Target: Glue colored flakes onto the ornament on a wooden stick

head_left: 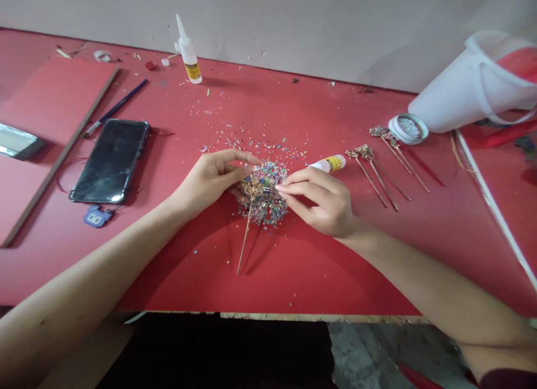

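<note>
My left hand [212, 176] pinches the ornate gold head of a hair stick [247, 224], whose thin pin points toward me over the red table [293, 266]. The head rests over a heap of small multicoloured stones [268, 201]. My right hand [321, 201] is closed around a small glue tube [329, 163] with a yellow label, its fingertips pressed together at the stick's head, touching it.
Several finished gold hair sticks [380, 170] lie to the right, beside a round tin [408, 127] and a tipped white bucket [470, 87]. A black phone [111, 159], a pen [115, 107] and a red board [46, 131] lie left. A glue bottle [188, 56] stands at the back.
</note>
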{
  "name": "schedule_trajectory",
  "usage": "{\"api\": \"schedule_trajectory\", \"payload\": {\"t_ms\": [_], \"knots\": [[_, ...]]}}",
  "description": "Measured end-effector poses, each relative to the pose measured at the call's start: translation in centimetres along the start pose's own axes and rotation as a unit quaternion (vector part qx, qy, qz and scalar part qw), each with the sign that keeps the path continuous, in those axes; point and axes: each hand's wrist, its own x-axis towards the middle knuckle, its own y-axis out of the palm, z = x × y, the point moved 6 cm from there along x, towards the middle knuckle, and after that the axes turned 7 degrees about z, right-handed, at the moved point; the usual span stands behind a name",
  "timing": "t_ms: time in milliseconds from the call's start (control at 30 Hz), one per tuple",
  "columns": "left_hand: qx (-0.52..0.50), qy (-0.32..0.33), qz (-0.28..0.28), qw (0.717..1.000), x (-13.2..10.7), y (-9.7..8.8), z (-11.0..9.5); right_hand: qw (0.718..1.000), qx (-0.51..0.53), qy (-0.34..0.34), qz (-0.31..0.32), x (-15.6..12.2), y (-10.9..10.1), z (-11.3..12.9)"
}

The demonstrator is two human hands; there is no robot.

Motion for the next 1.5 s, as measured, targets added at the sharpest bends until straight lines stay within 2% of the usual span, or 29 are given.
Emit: {"api": "schedule_trajectory", "payload": {"t_ms": [367, 1500], "knots": [[-0.037, -0.006, 0.002, 0.999, 0.06, 0.03, 0.20, 1.000, 0.007, 0.002, -0.007, 0.04, -0.15, 0.06], [-0.054, 0.006, 0.006, 0.998, 0.12, -0.05, 0.24, 1.000, -0.008, -0.019, -0.016, -0.07, -0.28, 0.33]]}}
